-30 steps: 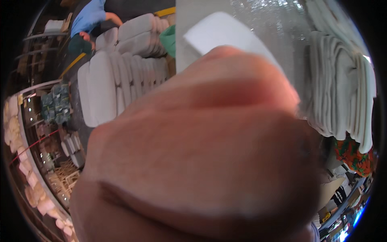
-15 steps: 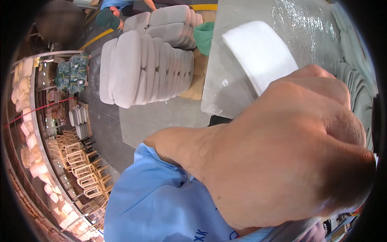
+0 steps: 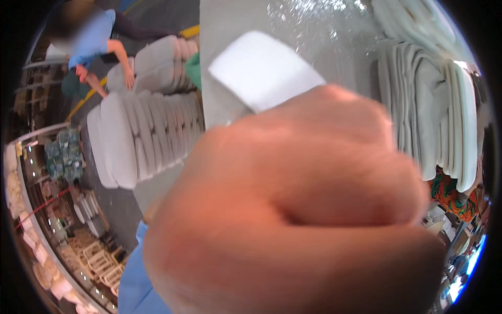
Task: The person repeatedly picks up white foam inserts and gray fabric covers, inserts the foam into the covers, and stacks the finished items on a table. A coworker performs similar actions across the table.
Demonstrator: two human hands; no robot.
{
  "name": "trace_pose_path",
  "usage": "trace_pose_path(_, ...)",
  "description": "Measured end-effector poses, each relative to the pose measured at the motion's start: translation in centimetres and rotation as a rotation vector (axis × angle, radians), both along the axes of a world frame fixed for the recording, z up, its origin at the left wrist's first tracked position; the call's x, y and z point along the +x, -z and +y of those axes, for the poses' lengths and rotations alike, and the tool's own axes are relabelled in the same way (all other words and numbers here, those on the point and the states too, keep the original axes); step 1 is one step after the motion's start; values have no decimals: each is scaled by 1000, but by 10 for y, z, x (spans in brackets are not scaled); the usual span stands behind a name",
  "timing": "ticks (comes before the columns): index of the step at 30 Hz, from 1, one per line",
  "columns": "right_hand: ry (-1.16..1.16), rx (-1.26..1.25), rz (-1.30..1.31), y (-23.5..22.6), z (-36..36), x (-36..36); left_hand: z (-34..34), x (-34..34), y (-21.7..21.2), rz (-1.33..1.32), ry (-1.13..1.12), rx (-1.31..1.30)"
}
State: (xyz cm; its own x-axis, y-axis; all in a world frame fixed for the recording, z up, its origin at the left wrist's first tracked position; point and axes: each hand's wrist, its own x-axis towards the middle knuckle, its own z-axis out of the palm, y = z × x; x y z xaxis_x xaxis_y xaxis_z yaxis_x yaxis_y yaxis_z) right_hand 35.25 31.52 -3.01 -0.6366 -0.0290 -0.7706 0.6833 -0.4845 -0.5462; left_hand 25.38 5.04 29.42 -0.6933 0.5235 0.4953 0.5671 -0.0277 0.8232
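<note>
My left hand point(image 3: 303, 199) fills much of the head view, very close and blurred. Its fingers are curled closed, and whatever they may hold is hidden. Light blue sleeve cloth point(image 3: 137, 277) shows beside the wrist at the lower left. Beyond the knuckles, a white rectangular pad point(image 3: 261, 68) lies on a grey work table point(image 3: 230, 18), its near part covered by the hand. No contact between hand and pad can be made out. My right hand is not in view.
Grey cushions point(image 3: 146, 136) are stacked left of the table, where another person in a blue shirt point(image 3: 94, 39) leans over. Folded pale padding point(image 3: 418, 99) stands at the right. Wooden chair frames point(image 3: 97, 261) and wrapped green bundles point(image 3: 64, 154) are farther left.
My left hand appears larger, lower and more blurred. The view has shifted, so the pad sits farther left and more padding shows. The other person now has a hand on the cushions.
</note>
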Motion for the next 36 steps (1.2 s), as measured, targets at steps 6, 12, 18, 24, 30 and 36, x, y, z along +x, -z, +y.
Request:
trace_pose_path(6,-19,-84,38,10,5,0,18,-38,1,24,67,-75)
trace_pose_path(12,-48,-43,-74,-13,28,16,-46,-72,38,-361,45,-152)
trace_pose_path(18,225,82,-67,-17,64,33,-73,-165,161,-648,-470,-250)
trace_pose_path(24,208,154,20,-18,54,-2,-79,-236,285,-588,-659,-601)
trace_pose_path(30,216,121,29,-22,34,-17,-64,-233,295,-516,-691,-955)
trace_pose_path(36,205,317,54,-17,47,-41,-104,-161,264,-835,-630,-486)
